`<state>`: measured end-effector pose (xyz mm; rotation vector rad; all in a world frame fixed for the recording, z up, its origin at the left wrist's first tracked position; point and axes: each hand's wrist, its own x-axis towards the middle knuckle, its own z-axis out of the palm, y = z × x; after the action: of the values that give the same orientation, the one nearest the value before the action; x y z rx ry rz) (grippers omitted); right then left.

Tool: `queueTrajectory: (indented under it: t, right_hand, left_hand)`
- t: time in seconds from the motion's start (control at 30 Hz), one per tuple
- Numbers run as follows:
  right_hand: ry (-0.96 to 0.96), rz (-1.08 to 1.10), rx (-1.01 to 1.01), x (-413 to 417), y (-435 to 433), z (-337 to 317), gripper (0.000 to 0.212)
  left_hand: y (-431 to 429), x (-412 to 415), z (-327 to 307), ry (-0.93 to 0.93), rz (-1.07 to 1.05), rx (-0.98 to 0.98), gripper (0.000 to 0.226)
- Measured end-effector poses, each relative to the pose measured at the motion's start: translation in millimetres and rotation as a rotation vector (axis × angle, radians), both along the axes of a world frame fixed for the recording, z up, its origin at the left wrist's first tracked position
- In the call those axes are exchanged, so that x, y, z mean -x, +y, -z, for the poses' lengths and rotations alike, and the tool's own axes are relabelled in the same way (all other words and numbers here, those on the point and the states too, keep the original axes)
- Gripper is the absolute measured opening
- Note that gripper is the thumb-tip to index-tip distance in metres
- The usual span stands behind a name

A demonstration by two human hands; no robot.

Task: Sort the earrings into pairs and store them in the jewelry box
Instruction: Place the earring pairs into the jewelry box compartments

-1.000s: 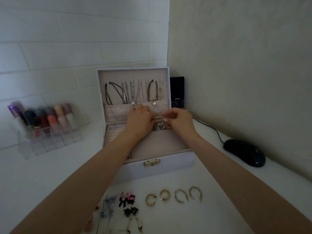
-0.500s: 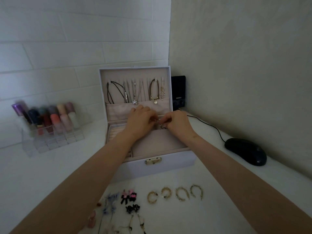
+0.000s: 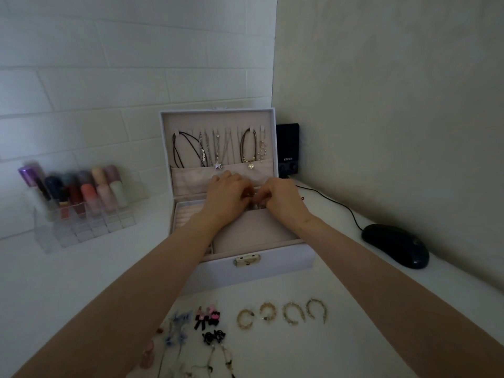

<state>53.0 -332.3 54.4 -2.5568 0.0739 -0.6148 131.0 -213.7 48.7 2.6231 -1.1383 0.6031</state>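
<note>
One word can be read: "EDIFIER", in small pale capitals low on the front of the black speaker (image 3: pixel 287 140). The speaker stands at the far corner of the tabletop (image 3: pixel 81 282), just behind the right edge of the jewelry box (image 3: pixel 286 264) lid. The cosmetic bottles (image 3: pixel 90 192) near the left edge are too blurred to read.
</note>
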Motion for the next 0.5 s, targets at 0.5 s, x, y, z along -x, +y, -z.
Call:
queueTrajectory:
  t: [0.5]
  right_hand:
    - [0.016,0.063,-0.123,-1.3,-1.5,3.2,0.016]
  left_hand:
    - [-1.0,-1.1,1.1,-0.009,-0.028,-0.026,0.028]
